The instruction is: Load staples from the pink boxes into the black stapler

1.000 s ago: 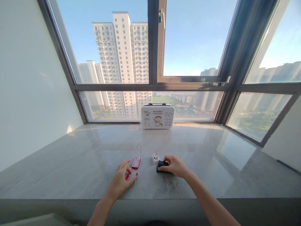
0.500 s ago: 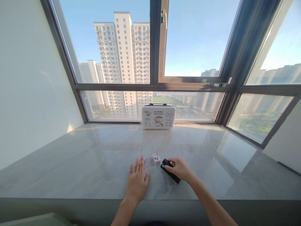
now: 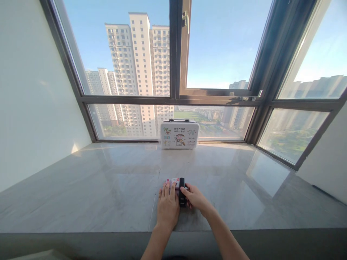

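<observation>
My right hand (image 3: 198,198) grips a black stapler (image 3: 182,190), thumb on top, fingers around its far side. The stapler points away from me on the stone sill. Flat and with fingers stretched forward, my left hand (image 3: 167,208) lies just left of it. Under its fingers is a pink-and-white item (image 3: 168,180), mostly covered, so its kind is unclear. A small white box (image 3: 175,180) with red and black print stands between that item and the stapler. My left fingertips reach the box and hide part of it.
A white case (image 3: 179,135) with cartoon prints and a dark handle stands against the window at the back. The grey stone sill (image 3: 94,195) ends at a front edge near my forearms. A wall (image 3: 32,101) bounds the left side, and dark window frames rise behind.
The stapler has moved left and turned from slanted to nearly straight, now beside the box. My left hand has slid right with the pink-and-white item, up to the box. The view shifted slightly.
</observation>
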Demonstrator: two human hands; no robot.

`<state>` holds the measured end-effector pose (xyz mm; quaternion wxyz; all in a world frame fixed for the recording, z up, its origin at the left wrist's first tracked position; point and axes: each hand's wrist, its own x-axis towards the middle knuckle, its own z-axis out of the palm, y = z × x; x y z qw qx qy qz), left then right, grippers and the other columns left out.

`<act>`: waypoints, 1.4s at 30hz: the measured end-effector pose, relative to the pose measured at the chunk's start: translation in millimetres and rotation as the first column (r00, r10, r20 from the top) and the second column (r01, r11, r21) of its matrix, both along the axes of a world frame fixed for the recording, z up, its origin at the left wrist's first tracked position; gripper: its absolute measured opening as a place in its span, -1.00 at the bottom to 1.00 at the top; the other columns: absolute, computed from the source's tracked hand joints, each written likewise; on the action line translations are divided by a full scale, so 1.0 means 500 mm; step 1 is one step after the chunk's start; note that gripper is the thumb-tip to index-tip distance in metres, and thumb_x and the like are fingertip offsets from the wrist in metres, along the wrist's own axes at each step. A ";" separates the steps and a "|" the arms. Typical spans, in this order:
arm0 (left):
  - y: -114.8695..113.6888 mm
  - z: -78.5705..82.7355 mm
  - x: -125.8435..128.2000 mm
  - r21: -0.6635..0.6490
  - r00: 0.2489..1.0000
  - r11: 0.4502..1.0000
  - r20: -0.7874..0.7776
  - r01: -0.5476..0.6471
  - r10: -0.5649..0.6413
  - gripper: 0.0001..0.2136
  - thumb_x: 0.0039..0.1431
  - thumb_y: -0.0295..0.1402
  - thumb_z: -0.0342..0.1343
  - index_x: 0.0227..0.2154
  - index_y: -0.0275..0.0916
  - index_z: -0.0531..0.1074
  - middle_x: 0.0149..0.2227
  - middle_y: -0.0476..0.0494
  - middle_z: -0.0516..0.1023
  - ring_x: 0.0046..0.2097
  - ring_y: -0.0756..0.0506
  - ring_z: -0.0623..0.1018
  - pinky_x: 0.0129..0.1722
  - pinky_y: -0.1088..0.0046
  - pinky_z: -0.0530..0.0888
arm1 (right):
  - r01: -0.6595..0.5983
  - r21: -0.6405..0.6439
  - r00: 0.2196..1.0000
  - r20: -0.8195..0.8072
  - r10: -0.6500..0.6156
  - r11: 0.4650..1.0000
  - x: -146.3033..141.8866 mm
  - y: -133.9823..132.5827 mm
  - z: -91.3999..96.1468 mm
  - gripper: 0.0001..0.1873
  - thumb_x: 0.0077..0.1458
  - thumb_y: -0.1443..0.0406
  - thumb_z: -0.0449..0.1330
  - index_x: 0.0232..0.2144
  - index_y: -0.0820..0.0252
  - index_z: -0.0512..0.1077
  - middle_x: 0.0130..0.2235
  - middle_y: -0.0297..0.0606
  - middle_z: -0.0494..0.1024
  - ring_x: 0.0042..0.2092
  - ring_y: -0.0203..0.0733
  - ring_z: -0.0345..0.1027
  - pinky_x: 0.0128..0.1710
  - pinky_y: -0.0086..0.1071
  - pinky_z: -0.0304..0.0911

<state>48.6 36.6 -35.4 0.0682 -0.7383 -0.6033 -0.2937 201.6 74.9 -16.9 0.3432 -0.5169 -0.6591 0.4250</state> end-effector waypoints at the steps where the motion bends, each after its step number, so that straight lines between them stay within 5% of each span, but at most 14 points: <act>1: -0.001 -0.003 -0.010 -0.005 1.000 1.000 0.003 0.004 -0.004 -0.57 0.41 -0.35 -0.24 0.28 -0.16 0.17 0.33 -0.28 0.20 0.36 -0.26 0.15 0.28 -0.02 0.16 | -0.034 -0.038 0.998 -0.051 0.032 0.999 -0.009 -0.012 -0.005 -0.34 0.17 -0.21 0.00 0.01 0.17 0.38 -0.55 -0.41 0.34 -0.60 -0.33 0.21 -0.62 -0.48 0.19; 9: -0.013 -0.017 -0.191 0.013 0.998 1.000 0.057 -0.005 0.004 -0.61 0.42 -0.35 -0.26 0.23 -0.16 0.18 0.31 -0.23 0.23 0.35 -0.21 0.18 0.27 0.05 0.24 | -0.259 -0.135 0.888 -0.423 0.180 0.957 -0.175 -0.027 -0.028 -0.34 0.13 -0.13 0.16 0.12 0.13 0.30 -0.53 -0.45 0.34 -0.59 -0.33 0.27 -0.60 -0.42 0.37; 16: 0.020 -0.025 -0.327 0.010 0.994 1.000 0.105 0.003 -0.004 -0.65 0.42 -0.29 -0.24 0.17 -0.13 0.24 0.26 -0.19 0.30 0.30 -0.20 0.26 0.23 0.04 0.31 | -0.193 -0.093 0.881 -0.454 0.130 0.977 -0.306 -0.008 -0.037 -0.38 0.11 -0.13 0.16 0.01 0.21 0.43 -0.55 -0.45 0.28 -0.61 -0.31 0.27 -0.59 -0.36 0.40; 26: 0.019 -0.027 -0.325 -0.039 0.990 0.998 0.134 0.045 -0.039 -0.61 0.43 -0.24 -0.23 0.24 -0.11 0.21 0.33 -0.16 0.22 0.38 -0.20 0.12 0.30 0.03 0.22 | -0.016 0.025 0.934 -0.356 0.023 1.000 -0.312 -0.043 -0.030 -0.42 0.18 -0.15 0.08 -0.14 0.23 0.50 -0.57 -0.38 0.36 -0.64 -0.23 0.34 -0.70 -0.46 0.26; 36: 0.011 -0.017 -0.321 -0.028 0.977 0.996 0.198 0.089 -0.081 -0.60 0.43 -0.25 -0.24 0.24 -0.11 0.24 0.31 -0.16 0.25 0.37 -0.17 0.15 0.32 0.08 0.20 | 0.026 0.084 0.953 -0.303 0.001 0.996 -0.312 -0.058 -0.024 -0.45 0.24 -0.11 0.01 -0.25 0.24 0.49 -0.58 -0.38 0.39 -0.69 -0.27 0.28 -0.75 -0.50 0.11; 42: -0.003 -0.009 -0.315 0.016 0.964 1.000 0.267 0.010 -0.014 -0.55 0.43 -0.26 -0.25 0.33 -0.09 0.06 0.30 -0.20 0.26 0.35 -0.19 0.18 0.30 -0.02 0.18 | 0.227 0.029 0.908 -0.367 -0.201 0.974 -0.314 -0.069 -0.024 -0.40 0.19 -0.10 0.08 0.01 0.26 0.33 -0.57 -0.43 0.37 -0.67 -0.29 0.19 -0.73 -0.49 0.01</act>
